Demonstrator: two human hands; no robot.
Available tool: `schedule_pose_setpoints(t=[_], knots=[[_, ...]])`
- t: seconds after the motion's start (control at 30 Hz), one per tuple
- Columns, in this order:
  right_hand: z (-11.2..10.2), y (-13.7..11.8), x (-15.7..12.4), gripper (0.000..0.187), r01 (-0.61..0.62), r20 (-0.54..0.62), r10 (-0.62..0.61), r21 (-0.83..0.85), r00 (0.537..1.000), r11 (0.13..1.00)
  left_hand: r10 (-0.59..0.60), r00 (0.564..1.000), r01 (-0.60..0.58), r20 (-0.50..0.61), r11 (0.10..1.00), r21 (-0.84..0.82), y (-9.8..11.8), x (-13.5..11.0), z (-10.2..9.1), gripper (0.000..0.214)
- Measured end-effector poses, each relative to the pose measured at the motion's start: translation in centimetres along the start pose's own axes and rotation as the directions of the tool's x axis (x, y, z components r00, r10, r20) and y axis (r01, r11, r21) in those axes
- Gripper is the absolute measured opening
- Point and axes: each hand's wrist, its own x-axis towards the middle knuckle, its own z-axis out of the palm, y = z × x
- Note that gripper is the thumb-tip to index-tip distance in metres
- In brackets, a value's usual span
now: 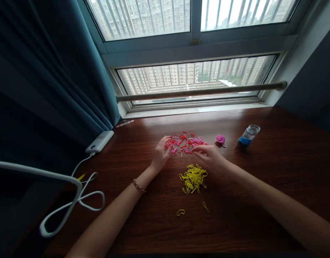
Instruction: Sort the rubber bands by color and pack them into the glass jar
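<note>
A loose pile of small red and pink plastic loops [184,142] lies spread on the wooden table. At its left edge my left hand [161,152] rests with fingers apart, curved around the loops. My right hand [209,154] reaches in from the right, thumb and fingers drawn together at the pile's near edge. Whatever they pinch, if anything, is too small to make out. Closer to me sits a heap of yellow loops [194,178], touched by neither hand. Two single loops lie nearer still: a bent yellow loop [180,212] and a straighter yellow loop [205,206].
Right of the pile are a small pink cup-like piece [220,139] and a tilted clear jar [249,136] with blue contents. A white power strip or charger [99,142] and looped white cable [86,200] are at left. Behind the table [143,229] are a curtain and barred window.
</note>
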Motion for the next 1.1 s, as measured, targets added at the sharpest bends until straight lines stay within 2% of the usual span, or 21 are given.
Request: schedule_pose_setpoints(t=[0.03, 0.1, 0.17, 0.23, 0.27, 0.33, 0.4, 0.57, 0.67, 0.73, 0.83, 0.87, 0.9, 0.97, 1.0, 1.03, 1.1], knots=[[0.1, -0.8, -1.4, 0.023, 0.043, 0.077, -0.038, -0.06, 0.996, 0.997, 0.013, 0.997, -0.013, 0.076, 1.0, 0.007, 1.0, -1.2, -1.0, 0.027], [0.2, -2.5, -4.6, 0.042, 0.061, 0.129, -0.038, -0.176, 0.991, 0.983, -0.019, 0.963, 0.015, 0.268, 1.0, 0.019, 2.9, -4.1, -3.2, 0.024], [0.4, -4.1, -7.8, 0.051, -0.032, 0.14, 0.075, -0.285, 0.987, 0.958, -0.118, 0.869, 0.106, 0.48, 0.993, 0.05, 4.5, -7.3, -5.1, 0.02], [1.0, -5.3, -10.5, 0.038, -0.135, 0.16, 0.203, -0.355, 0.966, 0.925, -0.187, 0.74, 0.174, 0.646, 0.981, 0.085, 5.9, -10.3, -6.2, 0.02], [1.4, -5.7, -11.5, 0.027, -0.167, 0.194, 0.251, -0.366, 0.948, 0.915, -0.219, 0.716, 0.2, 0.663, 0.974, 0.106, 6.5, -11.5, -6.3, 0.021], [2.5, -6.2, -12.7, 0.01, -0.213, 0.236, 0.31, -0.359, 0.921, 0.908, -0.261, 0.743, 0.2, 0.617, 0.965, 0.167, 7.5, -13.3, -5.6, 0.02], [3.4, -6.4, -12.8, 0.01, -0.247, 0.237, 0.338, -0.341, 0.911, 0.907, -0.258, 0.763, 0.182, 0.593, 0.965, 0.186, 8.3, -13.9, -4.5, 0.013], [4.2, -6.2, -10.1, 0.012, -0.268, 0.11, 0.307, -0.271, 0.945, 0.924, -0.163, 0.796, 0.107, 0.583, 0.986, 0.13, 9.6, -12.2, -2.0, 0.01], [3.8, -5.9, -8.7, 0.013, -0.238, -0.001, 0.243, -0.198, 0.97, 0.951, -0.132, 0.86, 0.082, 0.493, 0.989, 0.121, 9.9, -11.0, -1.2, 0.011], [3.2, -5.6, -8.6, 0.014, -0.207, -0.032, 0.205, -0.14, 0.978, 0.968, -0.107, 0.908, 0.059, 0.404, 0.99, 0.131, 9.8, -10.6, -0.9, 0.014], [0.9, -4.0, -9.3, 0.012, -0.228, -0.122, 0.217, -0.086, 0.969, 0.97, -0.114, 0.942, 0.041, 0.316, 0.973, 0.227, 9.2, -10.6, -0.9, 0.043], [-0.2, -3.1, -9.6, 0.011, -0.271, -0.225, 0.248, -0.079, 0.942, 0.959, -0.146, 0.94, 0.059, 0.307, 0.96, 0.275, 8.9, -10.7, -1.0, 0.052], [-1.5, -1.9, -9.9, 0.018, -0.329, -0.36, 0.286, -0.063, 0.888, 0.942, -0.187, 0.932, 0.084, 0.31, 0.944, 0.319, 8.5, -10.8, -1.1, 0.058], [-4.5, 1.0, -10.0, 0.045, -0.394, -0.666, 0.273, -0.035, 0.695, 0.918, -0.258, 0.902, 0.127, 0.347, 0.925, 0.359, 8.0, -10.9, -1.3, 0.064], [-6.0, 2.7, -9.9, 0.061, -0.401, -0.763, 0.233, -0.037, 0.603, 0.916, -0.273, 0.885, 0.133, 0.377, 0.924, 0.359, 7.8, -10.8, -1.3, 0.066], [-7.4, 4.4, -9.7, 0.076, -0.417, -0.808, 0.209, -0.05, 0.551, 0.908, -0.276, 0.87, 0.129, 0.409, 0.928, 0.35, 7.6, -10.8, -1.3, 0.066], [-9.6, 7.6, -9.1, 0.096, -0.476, -0.836, 0.213, -0.064, 0.505, 0.877, -0.264, 0.846, 0.109, 0.463, 0.936, 0.335, 7.5, -10.4, -1.0, 0.068]])
